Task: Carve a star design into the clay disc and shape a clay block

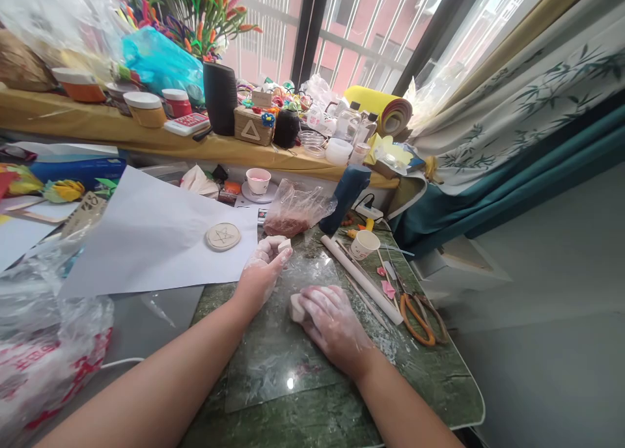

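Observation:
White-dusted, my left hand [266, 266] is closed, pinching a small pale lump of clay [284, 245] between thumb and fingers above the far edge of a clear sheet [273, 363]. My right hand [332, 321] curls over a larger pale lump of clay [296, 308], low over the sheet. Its palm side and part of that lump are hidden. A flat round clay disc with a star drawn on it [222, 237] lies on white paper [161, 239], left of my left hand.
Right of the sheet lie a white rolling pin [362, 280], thin sticks, a paper cup [364, 245] and orange-handled scissors [417, 319]. Behind are a plastic bag of brown material [295, 213], a dark blue cylinder [346, 199] and a cup on a scale [258, 181]. Jars line the sill [170, 142].

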A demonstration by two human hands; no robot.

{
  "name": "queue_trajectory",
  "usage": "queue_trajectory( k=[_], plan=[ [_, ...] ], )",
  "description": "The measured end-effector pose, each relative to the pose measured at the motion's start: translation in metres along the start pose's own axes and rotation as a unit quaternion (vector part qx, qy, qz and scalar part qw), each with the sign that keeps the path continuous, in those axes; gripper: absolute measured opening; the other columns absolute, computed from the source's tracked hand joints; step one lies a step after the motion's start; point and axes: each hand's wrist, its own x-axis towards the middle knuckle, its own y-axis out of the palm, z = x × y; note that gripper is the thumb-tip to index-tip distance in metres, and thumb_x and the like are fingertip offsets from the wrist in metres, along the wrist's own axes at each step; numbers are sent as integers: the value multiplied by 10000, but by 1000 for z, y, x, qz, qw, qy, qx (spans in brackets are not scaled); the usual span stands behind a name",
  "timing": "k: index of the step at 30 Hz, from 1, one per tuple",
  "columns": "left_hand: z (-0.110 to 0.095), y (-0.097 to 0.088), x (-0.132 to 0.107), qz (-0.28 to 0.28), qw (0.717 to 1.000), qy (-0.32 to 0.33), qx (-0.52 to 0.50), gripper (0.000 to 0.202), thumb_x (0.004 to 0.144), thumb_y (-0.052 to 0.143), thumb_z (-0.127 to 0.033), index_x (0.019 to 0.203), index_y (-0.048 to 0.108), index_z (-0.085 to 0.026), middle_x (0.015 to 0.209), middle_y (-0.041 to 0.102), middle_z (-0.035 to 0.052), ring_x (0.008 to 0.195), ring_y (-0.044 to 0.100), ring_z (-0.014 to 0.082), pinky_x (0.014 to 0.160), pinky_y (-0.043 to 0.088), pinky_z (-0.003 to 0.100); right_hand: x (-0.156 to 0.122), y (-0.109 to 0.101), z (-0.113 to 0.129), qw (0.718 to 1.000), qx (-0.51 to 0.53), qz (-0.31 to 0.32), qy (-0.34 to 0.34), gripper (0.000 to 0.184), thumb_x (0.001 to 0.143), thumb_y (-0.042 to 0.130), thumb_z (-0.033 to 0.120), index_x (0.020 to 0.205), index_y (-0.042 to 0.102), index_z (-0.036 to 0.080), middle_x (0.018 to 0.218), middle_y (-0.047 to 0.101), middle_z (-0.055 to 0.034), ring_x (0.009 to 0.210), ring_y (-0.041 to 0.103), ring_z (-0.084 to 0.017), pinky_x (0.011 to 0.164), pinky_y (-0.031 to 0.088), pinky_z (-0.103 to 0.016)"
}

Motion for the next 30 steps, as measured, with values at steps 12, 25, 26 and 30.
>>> queue_trajectory(
  k=[12,25,26,30],
  plan=[
    [0,1,-1,4,1000,-7,-15,428,763,830,-471,1066,671,-213,994,642,29,920,583,194,736,475,288,1,2,0,996,64,15,57,644,896,703,320,1487,493,176,1498,616,-184,1413,549,-361,1171,446,-610],
    [-1,1,-1,8,1000,-2,-17,399,758,824,-440,1037,659,-207,967,640,20,866,567,177,733,473,292,-5,-7,11,992,115,40,-8,428,818,740,260,1229,632,214,1253,699,-122,1110,672,-281,1021,559,-458],
    [-2,1,-2,9,1000,-2,-16,390,760,820,-437,1029,657,-206,963,640,20,864,566,177,736,475,294,-4,-8,11,992,119,46,-11,433,826,747,277,1238,633,211,1251,704,-120,1108,672,-279,1025,557,-460],
    [-1,0,-2,9,1000,1,-15,371,772,811,-429,1029,657,-210,961,640,20,861,562,178,746,473,300,-5,-8,11,994,89,59,-5,581,857,784,370,1378,585,210,1370,681,-144,1239,630,-339,1099,503,-561]
  ],
)
